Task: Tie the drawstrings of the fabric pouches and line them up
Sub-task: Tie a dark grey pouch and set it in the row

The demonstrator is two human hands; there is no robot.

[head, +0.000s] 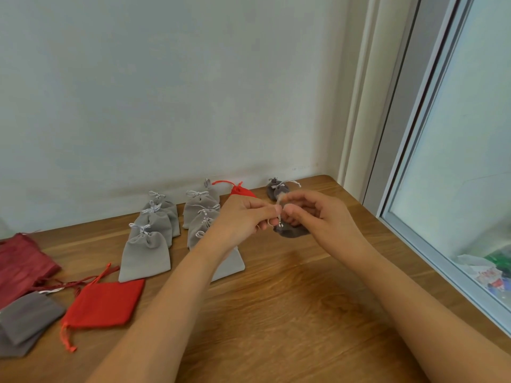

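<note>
A small dark grey pouch [291, 232] hangs just above the wooden table [290, 299], under my two hands. My left hand [243, 217] and my right hand [318, 214] meet fingertip to fingertip and each pinches its pale drawstring [279, 201]. Behind them sits a tied dark grey pouch [276, 189]. Two rows of tied light grey pouches [146, 254] run back toward the wall, the right row partly hidden by my left forearm. A tied red pouch [242, 190] lies behind my left hand.
At the left lie an untied red pouch [106, 302], flat dark grey pouches [26, 320] and a dark red sheer pouch [19, 261]. A white wall closes the back. A window frame [414, 217] runs along the table's right edge.
</note>
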